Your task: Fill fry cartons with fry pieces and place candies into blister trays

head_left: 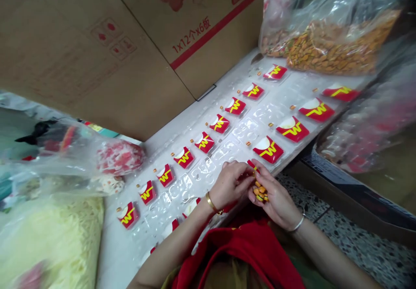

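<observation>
My right hand (276,200) is cupped around a small handful of miniature toy burgers (260,191), orange with dark and yellow layers. My left hand (231,182) meets it, thumb and fingers pinched together at the burgers; what lies between its fingertips is hidden. Both hands are above the near edge of the table. Beneath and beside them lie clear plastic blister trays (208,167). Red fries-box pieces with a yellow zigzag, such as this fries box (268,149), sit in the trays in two rows. A tiny burger (248,143) lies beside that one, and most others have one too.
Large cardboard boxes (136,59) stand along the table's far side. At the back right rests a clear bag of orange pieces (334,48). A bag of pale yellow pieces (58,232) and a bag of red-and-white pieces (118,157) are at left. An open carton (357,202) stands below right.
</observation>
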A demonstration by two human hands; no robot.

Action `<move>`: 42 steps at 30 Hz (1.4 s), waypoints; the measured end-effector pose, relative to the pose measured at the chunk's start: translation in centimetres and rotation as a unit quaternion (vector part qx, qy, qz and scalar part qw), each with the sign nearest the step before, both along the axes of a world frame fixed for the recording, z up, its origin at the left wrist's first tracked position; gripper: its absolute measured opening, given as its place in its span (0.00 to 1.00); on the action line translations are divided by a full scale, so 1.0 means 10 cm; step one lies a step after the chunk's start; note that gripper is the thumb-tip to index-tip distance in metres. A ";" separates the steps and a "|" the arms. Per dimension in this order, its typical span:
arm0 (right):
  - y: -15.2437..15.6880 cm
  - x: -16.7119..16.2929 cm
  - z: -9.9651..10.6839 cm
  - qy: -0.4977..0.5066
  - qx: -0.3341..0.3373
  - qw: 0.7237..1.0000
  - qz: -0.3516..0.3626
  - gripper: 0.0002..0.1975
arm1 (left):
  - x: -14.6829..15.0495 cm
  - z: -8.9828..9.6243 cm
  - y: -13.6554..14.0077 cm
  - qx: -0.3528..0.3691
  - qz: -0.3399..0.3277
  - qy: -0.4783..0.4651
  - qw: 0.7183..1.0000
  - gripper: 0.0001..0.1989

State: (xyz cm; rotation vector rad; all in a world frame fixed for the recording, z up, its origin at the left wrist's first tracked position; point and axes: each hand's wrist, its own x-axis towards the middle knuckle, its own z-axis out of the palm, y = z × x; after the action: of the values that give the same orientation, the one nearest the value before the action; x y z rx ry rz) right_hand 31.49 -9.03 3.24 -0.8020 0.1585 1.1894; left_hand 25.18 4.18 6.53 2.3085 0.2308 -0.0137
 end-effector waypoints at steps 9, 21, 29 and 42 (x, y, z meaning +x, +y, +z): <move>0.04 -0.35 -0.21 0.015 0.023 0.996 0.082 0.14 | -0.53 -0.26 0.38 -0.303 0.340 -0.045 0.889 0.13; 0.09 -0.16 -0.24 -0.039 -0.017 0.999 0.030 0.11 | -0.35 -0.63 0.27 0.283 0.114 0.024 0.952 0.12; 0.10 -0.08 -0.29 -0.003 -0.038 0.998 0.059 0.13 | -0.34 -0.49 0.18 0.443 -0.031 0.083 0.892 0.07; 0.00 -0.18 -0.14 -0.054 0.001 0.984 0.170 0.17 | -0.56 -0.16 -0.09 0.107 0.094 0.048 0.989 0.14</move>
State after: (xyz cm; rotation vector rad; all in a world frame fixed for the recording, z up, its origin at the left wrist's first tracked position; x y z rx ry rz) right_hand 29.70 -9.07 1.82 -0.9128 -0.0736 1.4622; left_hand 19.55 3.31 4.98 2.4923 0.5219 -0.0039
